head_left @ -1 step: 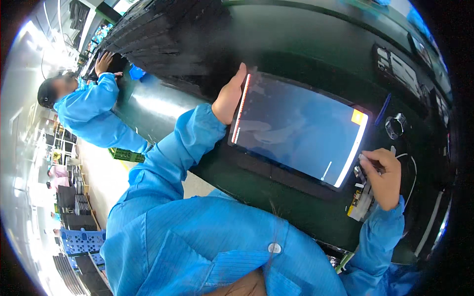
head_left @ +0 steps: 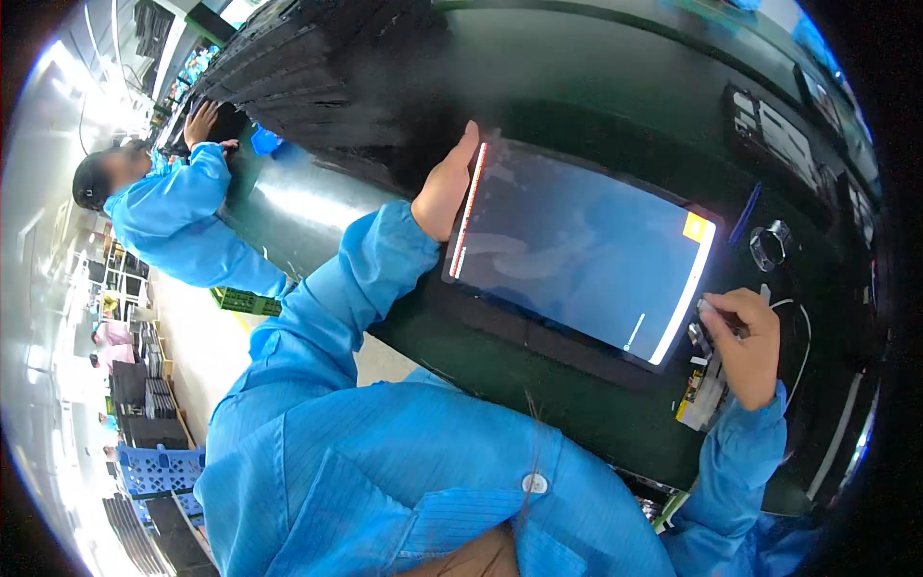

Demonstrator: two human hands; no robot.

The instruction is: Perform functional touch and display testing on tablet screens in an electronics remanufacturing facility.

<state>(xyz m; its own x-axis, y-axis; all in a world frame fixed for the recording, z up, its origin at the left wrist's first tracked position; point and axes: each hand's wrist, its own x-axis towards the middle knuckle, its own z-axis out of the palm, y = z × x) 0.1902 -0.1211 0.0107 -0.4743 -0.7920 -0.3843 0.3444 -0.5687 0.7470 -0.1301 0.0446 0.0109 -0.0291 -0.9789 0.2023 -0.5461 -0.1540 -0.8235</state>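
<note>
Centre of frame: a large flat rectangular panel with a dark glossy face and lit edges (head_left: 577,250) lies on the dark green worktop (head_left: 538,404). Set against the other picture supplied, nothing has shifted; panel and both hands occupy the same places, so the work stands at the same step.

Left hand (head_left: 444,188): laid flat along the panel's left edge, thumb up, fingers spread against the side. The grip is not clenched; it braces the panel rather than clasping it.

Right hand (head_left: 745,341): at the panel's lower right corner, fingers pinched together on a small grey object (head_left: 707,310), too small to identify. A thin white cable (head_left: 800,327) curves just beside the hand. Below the hand lies a pale strip with a yellow-marked end (head_left: 700,396).

Right of the panel: a small metal ring-shaped fitting (head_left: 769,245) on the worktop, apart from the hand.

Upper left of frame: a co-worker in a blue smock (head_left: 178,226) reaches toward stacked black trays (head_left: 288,87), well apart from the panel.
</note>
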